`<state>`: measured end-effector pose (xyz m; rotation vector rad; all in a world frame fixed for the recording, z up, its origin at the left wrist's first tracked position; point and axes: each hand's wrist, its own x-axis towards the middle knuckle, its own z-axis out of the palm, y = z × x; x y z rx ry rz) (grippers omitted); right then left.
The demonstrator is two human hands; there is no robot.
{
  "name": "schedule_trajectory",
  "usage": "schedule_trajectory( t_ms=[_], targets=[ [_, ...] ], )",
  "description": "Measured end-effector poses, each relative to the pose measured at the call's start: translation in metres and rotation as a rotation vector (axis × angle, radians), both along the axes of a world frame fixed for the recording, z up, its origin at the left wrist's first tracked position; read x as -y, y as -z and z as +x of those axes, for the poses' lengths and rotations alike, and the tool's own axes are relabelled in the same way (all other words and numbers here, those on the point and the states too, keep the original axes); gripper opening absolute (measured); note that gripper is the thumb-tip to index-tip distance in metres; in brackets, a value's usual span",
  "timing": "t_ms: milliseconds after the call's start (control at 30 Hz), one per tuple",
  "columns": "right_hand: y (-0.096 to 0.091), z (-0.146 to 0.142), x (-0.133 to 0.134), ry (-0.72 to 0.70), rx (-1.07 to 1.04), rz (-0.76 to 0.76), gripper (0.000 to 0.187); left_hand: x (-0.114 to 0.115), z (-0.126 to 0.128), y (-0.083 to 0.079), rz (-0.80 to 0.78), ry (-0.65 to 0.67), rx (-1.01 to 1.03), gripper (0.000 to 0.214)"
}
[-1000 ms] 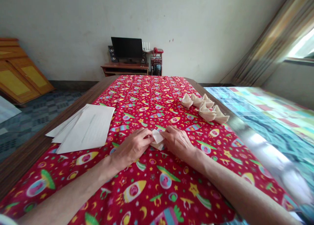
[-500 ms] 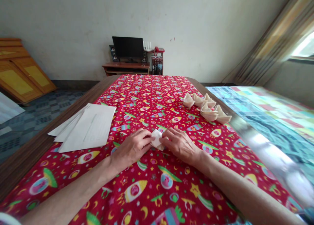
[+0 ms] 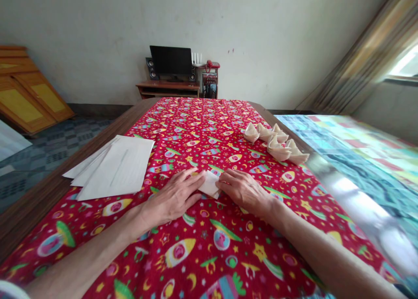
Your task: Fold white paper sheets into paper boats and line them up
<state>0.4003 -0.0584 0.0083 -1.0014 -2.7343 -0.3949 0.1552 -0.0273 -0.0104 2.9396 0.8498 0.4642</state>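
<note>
A small folded piece of white paper (image 3: pixel 209 185) lies flat on the red patterned tablecloth (image 3: pixel 202 246) in front of me. My left hand (image 3: pixel 174 195) rests on its left edge with the fingers stretched out flat. From the right, my right hand (image 3: pixel 241 189) presses on the paper's other edge, its fingers curled down onto it. Both hands touch the paper and each other's fingertips are only a few centimetres apart.
A stack of white paper sheets (image 3: pixel 112 168) lies at the left. Several folded cream paper shapes (image 3: pixel 276 142) sit at the right near the table edge. A desk with a monitor (image 3: pixel 171 62) stands at the far wall. A patterned bed cover (image 3: pixel 359 159) lies to the right.
The folded paper was held slightly raised between pinching fingers; now it lies flat and my left fingers have stretched out over it. The view has shifted a little.
</note>
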Motion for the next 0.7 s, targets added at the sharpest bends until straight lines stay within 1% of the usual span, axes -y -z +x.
schedule_trajectory(
  t_ms=[100, 200, 367, 467, 533, 700],
  targets=[
    [0.001, 0.001, 0.0, 0.009, 0.019, -0.006, 0.019, -0.006, -0.005, 0.001, -0.002, 0.039, 0.035, 0.049],
    [0.001, 0.001, 0.001, 0.012, 0.026, -0.017, 0.016, -0.007, -0.008, -0.002, 0.011, 0.059, 0.017, 0.05],
    [0.001, 0.001, 0.001, 0.002, 0.014, -0.035, 0.019, -0.002, -0.008, -0.006, 0.071, 0.058, -0.052, 0.049],
    [0.0, 0.001, 0.001, -0.006, 0.002, -0.048, 0.019, 0.001, -0.009, -0.007, 0.088, 0.035, -0.066, 0.047],
    [0.0, 0.001, 0.001, -0.008, 0.0, -0.05, 0.019, 0.003, -0.011, -0.007, 0.075, 0.027, -0.073, 0.045],
    [0.0, 0.001, 0.002, -0.001, 0.003, -0.059, 0.019, 0.012, -0.021, -0.007, 0.011, 0.067, -0.051, 0.045]
  ],
)
